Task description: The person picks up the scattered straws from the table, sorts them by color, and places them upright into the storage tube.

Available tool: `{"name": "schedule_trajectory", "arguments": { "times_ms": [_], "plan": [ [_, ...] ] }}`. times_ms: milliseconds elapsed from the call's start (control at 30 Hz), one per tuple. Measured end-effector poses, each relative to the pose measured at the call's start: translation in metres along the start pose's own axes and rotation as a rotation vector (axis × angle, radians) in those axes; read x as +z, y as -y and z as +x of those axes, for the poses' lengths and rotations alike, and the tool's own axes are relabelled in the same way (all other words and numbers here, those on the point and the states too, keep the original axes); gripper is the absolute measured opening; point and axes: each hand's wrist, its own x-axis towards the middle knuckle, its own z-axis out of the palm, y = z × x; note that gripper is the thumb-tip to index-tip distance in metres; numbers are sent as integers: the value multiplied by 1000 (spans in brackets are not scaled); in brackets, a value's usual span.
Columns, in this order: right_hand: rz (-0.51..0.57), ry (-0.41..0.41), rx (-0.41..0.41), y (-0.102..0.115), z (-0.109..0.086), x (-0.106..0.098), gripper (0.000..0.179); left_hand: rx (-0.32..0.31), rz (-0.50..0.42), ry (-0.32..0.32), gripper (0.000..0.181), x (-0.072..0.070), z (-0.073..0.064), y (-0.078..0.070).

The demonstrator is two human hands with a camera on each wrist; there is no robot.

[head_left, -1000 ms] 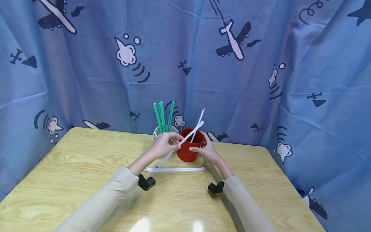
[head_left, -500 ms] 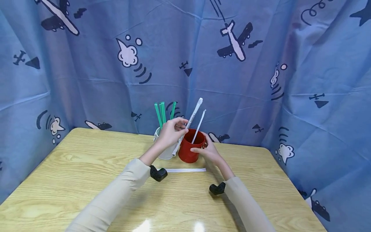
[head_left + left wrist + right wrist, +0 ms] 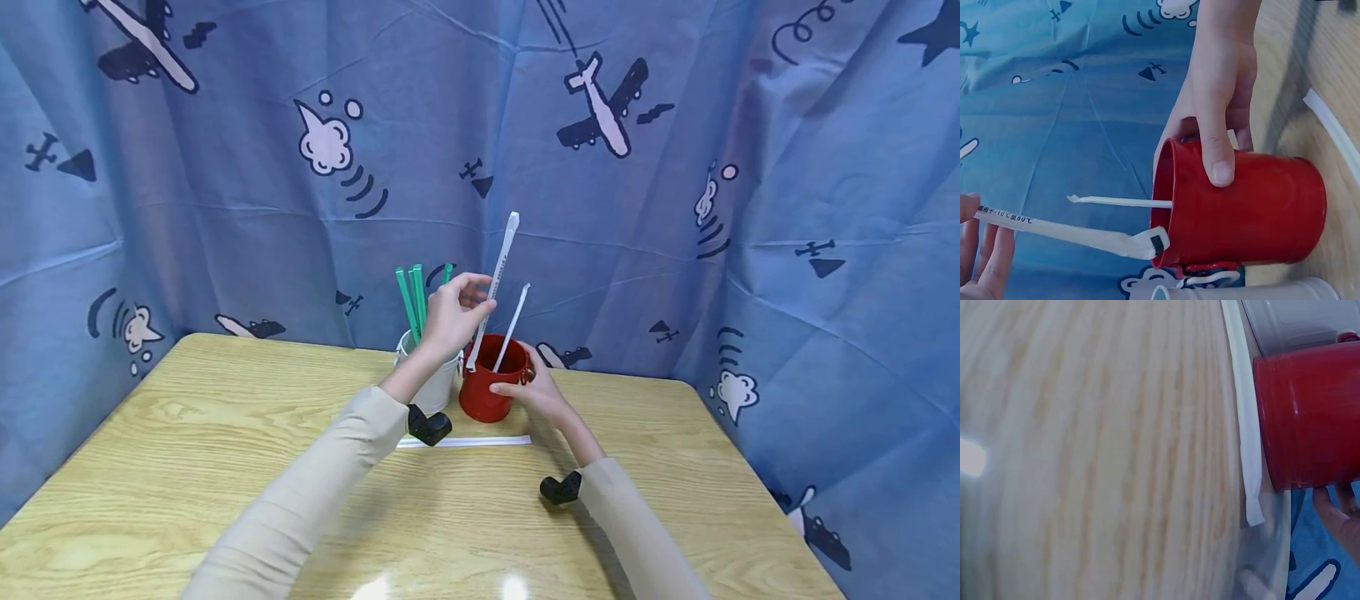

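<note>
My left hand pinches a white paper-wrapped straw between thumb and fingers, tilted nearly upright. In the left wrist view, the lower end of that wrapped straw is at the rim of a red bucket; whether it touches the rim I cannot tell. My right hand grips the red bucket's right side, its thumb on the front wall. Another white wrapped straw leans inside the bucket. A third white wrapped straw lies flat on the table in front, its left part hidden by my left arm.
A white bucket stands directly left of the red one, holding several green-wrapped straws. Behind the wooden table hangs a blue curtain with airplane prints.
My left hand has risen and moved right, lifting its straw from a low slant to near upright, with the lower end now at the red bucket's rim. My right hand stays on the bucket.
</note>
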Motion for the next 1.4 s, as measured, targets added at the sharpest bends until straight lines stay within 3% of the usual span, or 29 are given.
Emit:
{"name": "schedule_trajectory", "arguments": {
  "times_ms": [333,600,900,1233,1400],
  "plan": [
    [3,-3,21,0,0,1,82,16,-48,-63,29,14,6,6],
    [-6,9,27,0,1,1,83,-9,-60,-43,30,26,5,16],
    [-7,-24,12,-28,13,-1,82,-20,-14,-32,28,38,1,32],
    [-38,-42,-29,-30,13,-1,82,-18,5,15,27,46,-8,48],
    [-32,-46,-20,-31,13,0,81,-52,40,14,26,47,-9,53]
  ]
}}
